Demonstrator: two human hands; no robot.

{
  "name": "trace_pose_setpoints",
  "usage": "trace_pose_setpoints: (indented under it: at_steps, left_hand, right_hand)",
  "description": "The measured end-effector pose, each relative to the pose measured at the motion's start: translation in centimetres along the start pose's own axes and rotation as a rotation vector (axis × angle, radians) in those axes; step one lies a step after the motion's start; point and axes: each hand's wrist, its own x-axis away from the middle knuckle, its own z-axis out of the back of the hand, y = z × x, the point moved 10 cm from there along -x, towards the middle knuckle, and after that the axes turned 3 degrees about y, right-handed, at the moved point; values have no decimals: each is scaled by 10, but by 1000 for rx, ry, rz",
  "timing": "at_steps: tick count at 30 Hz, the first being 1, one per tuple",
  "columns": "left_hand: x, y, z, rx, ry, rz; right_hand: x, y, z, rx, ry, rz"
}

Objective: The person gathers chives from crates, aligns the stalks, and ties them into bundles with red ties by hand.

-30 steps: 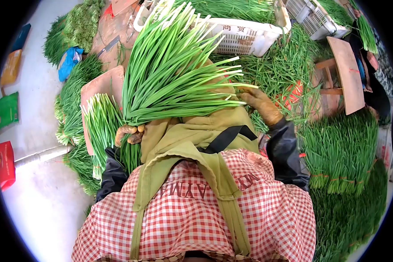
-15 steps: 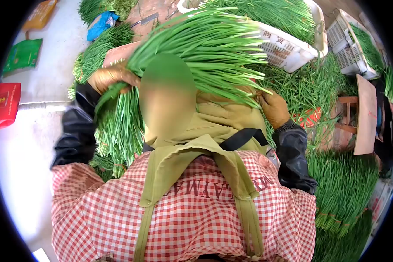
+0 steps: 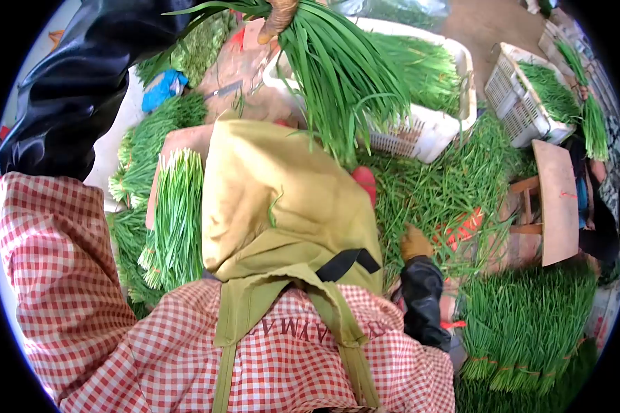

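My left hand, in a brown glove, is raised at the top of the head view. It is closed round a loose bunch of green garlic chives, whose long leaves hang down to the right. My right hand, also gloved, is low beside the right edge of the olive apron, near loose chive leaves. Its fingers point forward, loosely open, with nothing seen in them. A neat bundle of chives lies on a board left of my lap.
A white crate of chives stands ahead, another crate farther right. Tied bundles stand at the lower right by a wooden stool. A knife and blue bag lie ahead left. Another person's hand shows far right.
My left hand has lifted the chives from above my lap, up and forward; the leaves now hang down. My right hand has moved off the apron, down beside it.
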Motion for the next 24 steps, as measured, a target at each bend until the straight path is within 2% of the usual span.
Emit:
trace_pose_setpoints:
  at_steps: [2,4,6,8,9,12,13,14,16,17,18,20,21,22,24]
  left_hand:
    - [13,30,13,-122,142,-24]
    - [36,56,16,-219,308,-44]
    - [63,75,10,-294,483,-58]
    - [90,84,-13,-363,640,-58]
    - [103,82,-32,-386,708,-42]
    - [125,49,-122,-454,781,122]
    - [130,36,-161,-472,782,190]
    - [132,12,-206,-495,619,403]
    - [129,-14,-289,-646,402,535]
    - [125,-27,-325,-566,411,497]
    - [125,-24,-334,-537,409,497]
    - [129,-6,-322,-363,585,509]
    - [132,-7,-322,-241,489,522]
    - [136,-9,-314,-236,492,511]
    - [135,-8,-314,-91,306,330]
  right_hand:
    - [-15,-65,34,-296,52,68]
    - [-28,-135,61,-1133,20,134]
    - [-35,-205,78,-1558,-354,114]
    - [-34,-275,81,-2082,-912,234]
    - [-44,-292,71,-2067,-933,229]
    - [-66,-323,53,-2551,-997,118]
    - [-67,-324,54,-2612,-1021,112]
    - [-67,-324,56,-2632,-1044,127]
    - [-66,-320,71,-2595,-1097,217]
    - [-66,-317,81,-2569,-1111,268]
    - [-65,-316,88,-2548,-1129,319]
    - [-59,-313,104,-2512,-1166,404]
    - [-58,-312,109,-2503,-1176,429]
    - [-59,-312,115,-2494,-1182,465]
    - [-64,-314,124,-2483,-1184,516]
